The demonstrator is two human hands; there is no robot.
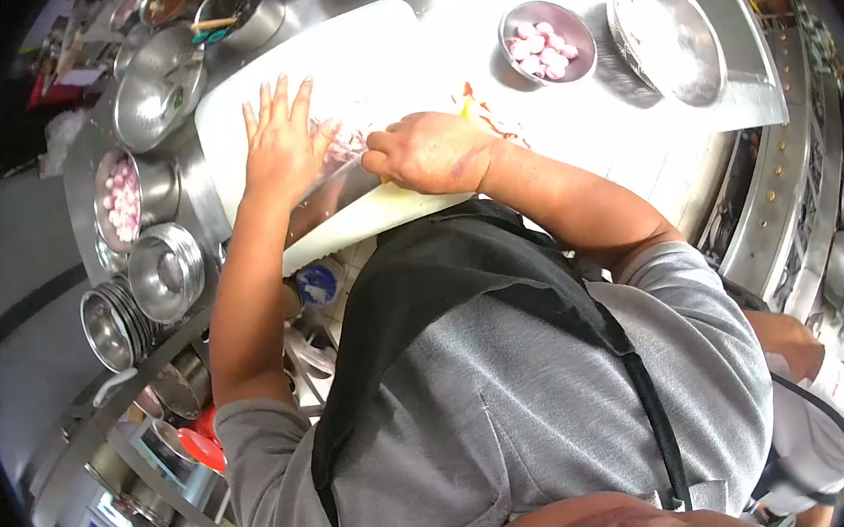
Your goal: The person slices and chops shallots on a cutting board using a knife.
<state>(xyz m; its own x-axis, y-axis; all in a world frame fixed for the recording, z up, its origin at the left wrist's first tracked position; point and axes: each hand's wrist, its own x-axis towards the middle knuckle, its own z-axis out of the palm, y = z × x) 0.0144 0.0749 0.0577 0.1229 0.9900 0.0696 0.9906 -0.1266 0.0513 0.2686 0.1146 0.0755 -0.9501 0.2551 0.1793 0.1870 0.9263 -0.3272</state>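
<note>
A white cutting board [226,130] lies in front of me on the metal counter. My left hand [281,145] is over it, fingers spread, beside a pile of pinkish chopped pieces [344,147] that look like shallot or onion. My right hand [429,152] is closed around the handle of a large knife [332,197]. Its wide blade points left toward my left wrist, along the board's near side. Yellow and reddish scraps [474,108] lie just beyond my right wrist. Glare washes out much of the board.
A metal bowl [582,61] of peeled shallots and a large metal bowl [622,5] stand at the right. At the left are a pot [162,186] of shallots, stacked bowls [106,326] and a colander [142,107]. Another person [816,410] stands behind me at the right.
</note>
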